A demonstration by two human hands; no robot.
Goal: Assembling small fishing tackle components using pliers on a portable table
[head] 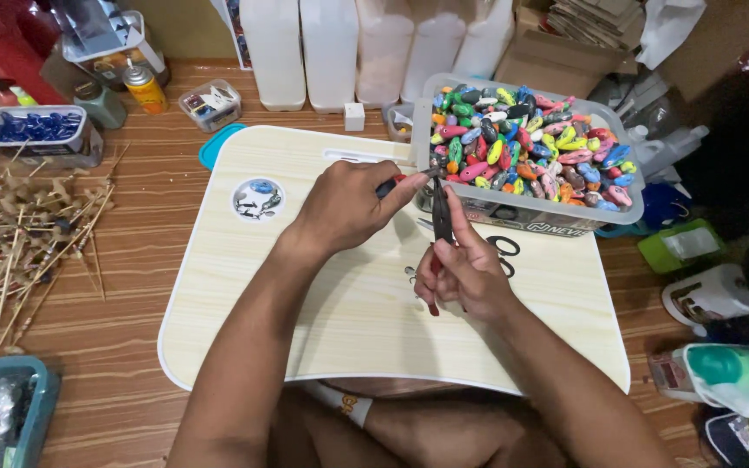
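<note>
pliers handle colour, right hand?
Red grips on dark metal pliers, held in the right hand; head view shows it best.

Tiny piece at the pliers [440, 212] tip, perhaps a hook, too small to tell.

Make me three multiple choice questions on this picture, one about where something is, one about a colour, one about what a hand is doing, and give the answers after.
1. Where is the clear bin of colourful small pieces?
A. at the far right corner of the lap desk
B. on the floor at left
C. on the person's knee

2. What colour are the handles of the pliers?
A. blue
B. red
C. yellow

3. What is the right hand doing?
A. lying flat and open
B. gripping the pliers
C. reaching into the bin

Answers: 1 A, the bin sits at the desk's far right. 2 B, red shows below the fist. 3 B, its fingers wrap the handles.
</note>
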